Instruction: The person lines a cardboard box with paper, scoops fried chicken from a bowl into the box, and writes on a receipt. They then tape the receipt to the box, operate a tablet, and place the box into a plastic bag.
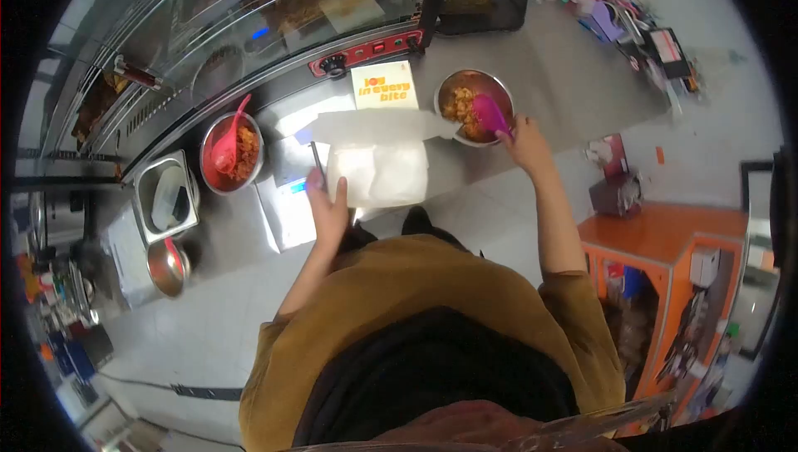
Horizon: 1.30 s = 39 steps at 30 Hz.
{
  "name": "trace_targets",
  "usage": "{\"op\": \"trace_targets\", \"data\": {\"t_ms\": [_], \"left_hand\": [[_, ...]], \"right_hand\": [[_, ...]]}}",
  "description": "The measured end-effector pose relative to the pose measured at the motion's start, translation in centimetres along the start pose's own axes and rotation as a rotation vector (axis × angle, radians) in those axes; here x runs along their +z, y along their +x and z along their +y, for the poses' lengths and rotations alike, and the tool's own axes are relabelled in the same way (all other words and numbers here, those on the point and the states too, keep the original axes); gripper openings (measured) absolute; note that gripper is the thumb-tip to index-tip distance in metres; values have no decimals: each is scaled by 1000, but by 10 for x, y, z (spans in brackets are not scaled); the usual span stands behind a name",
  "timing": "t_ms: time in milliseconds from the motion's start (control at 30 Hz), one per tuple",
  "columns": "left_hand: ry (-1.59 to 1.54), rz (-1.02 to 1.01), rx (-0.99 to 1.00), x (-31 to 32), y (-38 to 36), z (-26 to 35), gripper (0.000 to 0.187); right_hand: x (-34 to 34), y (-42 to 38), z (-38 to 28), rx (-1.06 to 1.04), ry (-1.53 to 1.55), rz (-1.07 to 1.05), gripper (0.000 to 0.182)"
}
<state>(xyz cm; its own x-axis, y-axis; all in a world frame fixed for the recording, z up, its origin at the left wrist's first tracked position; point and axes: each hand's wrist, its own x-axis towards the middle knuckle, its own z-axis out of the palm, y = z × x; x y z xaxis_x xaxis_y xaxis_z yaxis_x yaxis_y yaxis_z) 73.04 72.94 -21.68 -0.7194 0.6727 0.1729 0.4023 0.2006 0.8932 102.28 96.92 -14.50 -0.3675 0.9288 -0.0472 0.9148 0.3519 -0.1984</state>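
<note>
My right hand (525,143) is closed on the handle of a pink serving spoon (489,111). The spoon's bowl rests among chunky orange-brown food (459,105) in a steel bowl (445,85). On the counter before me lies an open takeaway box (378,182) lined with white paper. Its yellow-printed panel (384,85) reads "joy in every bite". Beside the box's left side is my left hand (326,211), thumb toward the box and fingers around a thin dark stick (316,159), whose kind I cannot tell.
Left of the box, a second steel bowl (256,130) holds reddish food and a red ladle (224,153). Further left are a steel pan (193,203) and a smaller steel bowl (169,276). A glass display case (283,16) stands behind. An orange shelf unit (665,232) is at right.
</note>
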Motion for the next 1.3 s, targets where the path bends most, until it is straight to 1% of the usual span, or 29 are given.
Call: {"op": "trace_targets", "data": {"t_ms": [67,100,133,167,200,233,267,333,400,433,533,567,667,733,767,833,867,933,967,1067,1133,1167,1233,1300], "left_hand": [[212,73,238,-2,-6,54,35],[319,101,359,2,-8,74,33],[138,-13,359,14,-12,88,25],[-59,-234,328,29,-12,97,19],[-162,-514,198,46,-12,107,17],[-261,-786,-104,66,-13,124,18],[-447,-1042,-558,90,-12,129,28],[-846,-1021,-1065,135,-16,133,33],[-794,-792,-1023,185,-22,110,36],[-769,-681,-1004,197,-22,110,37],[-789,-497,-958,217,-18,115,28],[-808,-503,-917,220,-17,113,26],[-841,-515,-799,225,-15,99,22],[-858,-518,-738,224,-17,98,18],[-808,-523,-688,224,-20,99,18],[-710,-537,-578,223,-27,101,18],[-549,-583,-454,221,-28,101,19],[-232,-651,-195,218,-27,101,21],[-230,-655,-167,219,-25,104,21],[-202,-667,-85,219,-26,115,22],[-149,-691,-10,222,-26,117,21],[-171,-693,7,221,-26,119,20],[-217,-691,42,216,-23,131,19],[-130,-716,79,214,-25,130,21]], "right_hand": [[8,7,5,-49,41,-90,32],[6,11,1,-44,14,-142,31],[-2,14,-6,-36,-14,-195,29],[-11,15,-10,-28,-44,-247,28],[-21,16,-11,-73,-99,-245,25],[-31,20,-11,-115,-152,-235,22],[-38,23,-11,-154,-204,-223,19],[-45,34,-7,-197,-295,-210,17],[-44,47,-3,-253,-347,-159,18],[-39,53,-3,-291,-355,-115,19],[-23,57,-12,-361,-361,-25,19],[-19,56,-13,-376,-355,-1,18],[-15,33,-1,-423,-359,-98,17],[-40,24,14,-449,-372,-136,15],[-49,20,20,-458,-379,-155,14],[-46,21,30,-289,-335,-24,13],[-43,19,35,-202,-314,42,13],[-34,11,54,-111,-230,-79,15],[-29,9,64,-69,-187,-135,17],[-3,-10,96,-41,71,-230,19],[16,-22,97,-31,292,-105,22],[24,-26,96,-26,400,-36,24],[35,-29,87,38,553,12,24],[46,-29,83,86,693,55,24]]}}
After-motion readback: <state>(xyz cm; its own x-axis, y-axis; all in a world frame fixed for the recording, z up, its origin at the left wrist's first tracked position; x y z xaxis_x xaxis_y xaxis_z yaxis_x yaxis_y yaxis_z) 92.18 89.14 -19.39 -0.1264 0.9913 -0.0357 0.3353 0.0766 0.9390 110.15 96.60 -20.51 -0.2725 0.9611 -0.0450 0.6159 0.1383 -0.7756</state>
